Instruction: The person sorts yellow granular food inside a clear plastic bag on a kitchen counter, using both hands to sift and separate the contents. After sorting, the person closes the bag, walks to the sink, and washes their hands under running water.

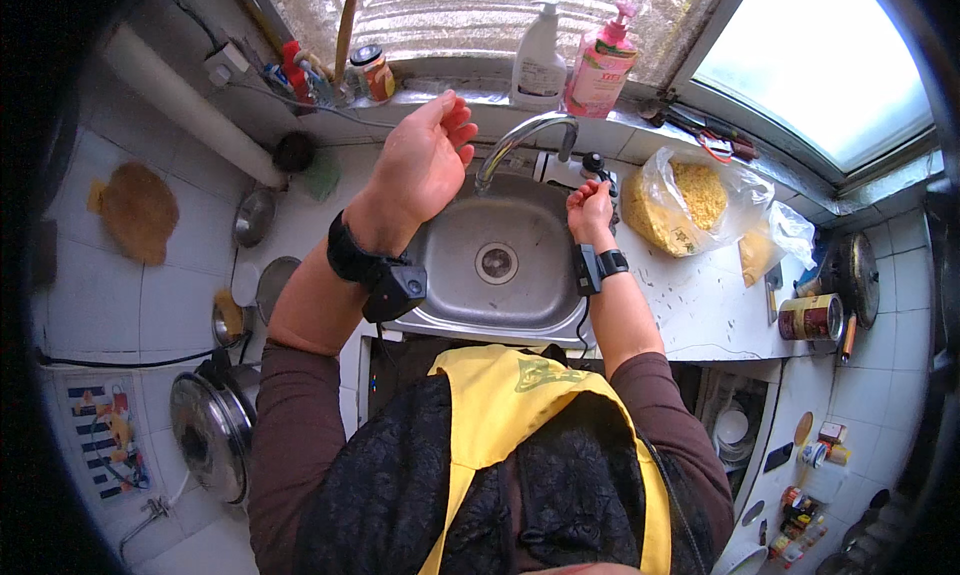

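Observation:
My left hand (428,163) is raised at the left of the metal sink (450,275), palm turned right, fingers loosely bent and a little apart. It is open and holds nothing. My right hand (591,211) is over the sink's right back corner with its fingers curled closed. Just beyond its fingertips is a small black knob-like thing (593,163); whether the fingers grip it or something else, I cannot make out. Between my hands arches the chrome faucet (520,135), with no water visible. The drain (496,263) shows in the basin.
A plastic bag of yellow food pieces (690,200) sits right of the sink, near a can (811,318). On the sill stand a white bottle (539,60), a pink pump bottle (600,70) and a jar (372,73). Pot lids (205,435) hang at the left.

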